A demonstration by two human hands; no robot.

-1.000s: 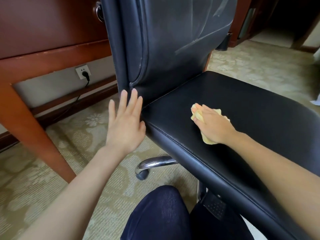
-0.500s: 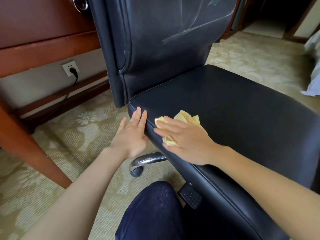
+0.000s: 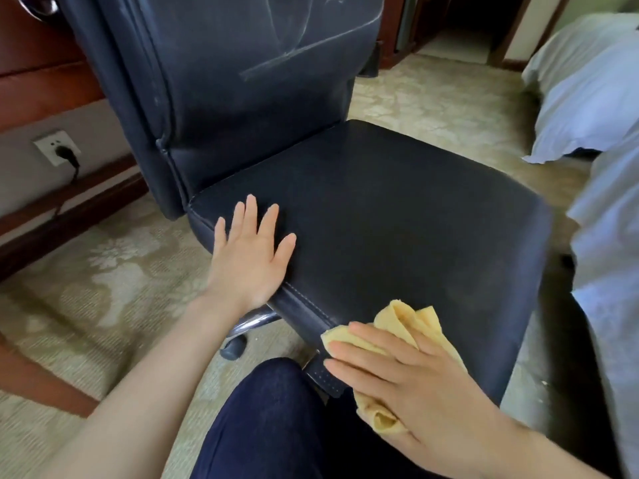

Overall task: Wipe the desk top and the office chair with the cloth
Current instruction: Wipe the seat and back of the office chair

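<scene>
Two hands work on one office chair (image 3: 363, 216), which stands in the middle of the floor with the desk (image 3: 41, 74) to its far left and a bed with pale linen (image 3: 587, 91) to its right. The black seat faces up; the backrest (image 3: 242, 81) rises on the far side and shows pale streaks, judged to be dust or dried wipe marks.

Hazard 1: the chair rolls. A chrome base arm (image 3: 256, 321) and one castor (image 3: 233, 349) show under the near left edge, on patterned carpet. The left hand (image 3: 250, 257) lies flat on the near left corner of the seat, fingers spread and closed on nothing, so it braces by pressure only. A hard stroke could swing or push the seat away.

Hazard 2: loss of the cloth. The right hand (image 3: 408, 385) presses the yellow cloth (image 3: 408, 326) against the near edge of the seat, fingers laid flat over it and not curled around it. The cloth is bunched, with folds sticking out on the far side and below the palm. At the rolled edge it could slip off toward the floor.

Hazard 3: missed areas. A bunched cloth makes a narrow contact patch, so bands of the seat may stay unwiped.

Hazard 4: the plug and cord (image 3: 67, 157) at the wall socket, far left, lie well apart from the chair, but a rolling base could reach the cord.
</scene>
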